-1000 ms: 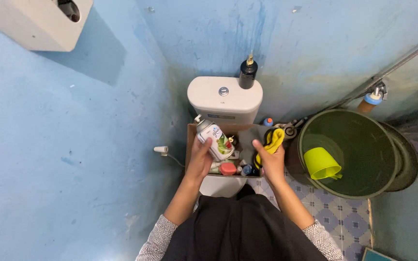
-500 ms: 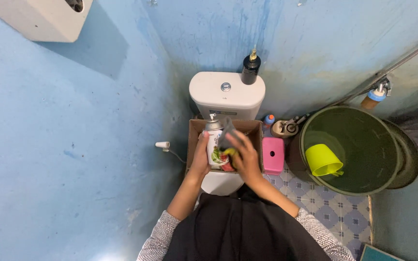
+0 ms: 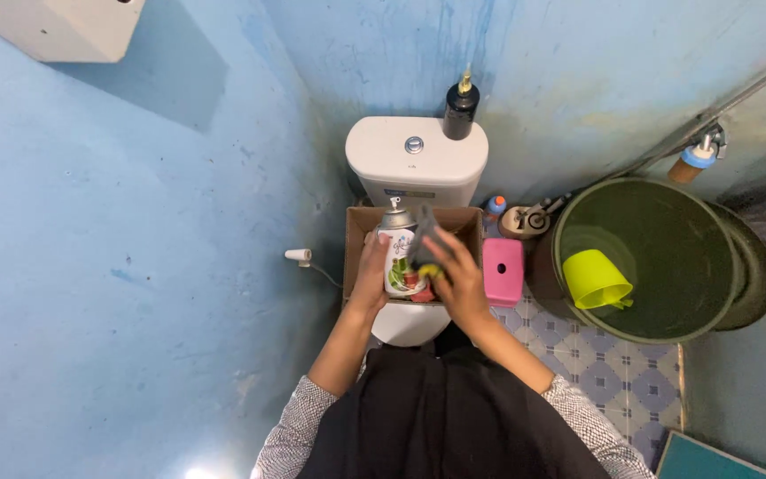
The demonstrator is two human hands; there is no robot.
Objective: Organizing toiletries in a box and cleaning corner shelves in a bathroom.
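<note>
Blue walls closed around a white toilet cistern in the head view. Just before the cistern sat a cardboard box. Over the box, the left hand gripped an upright spray can, fingers wrapped round it. The right hand pressed what seemed a grey-yellow cloth against the can.

A single head-worn camera is looking steeply down from standing height, facing the blue corner wall. The toilet cistern is sitting at upper centre, the green bucket at right, and the wearer's torso is filling the lower centre.
</note>
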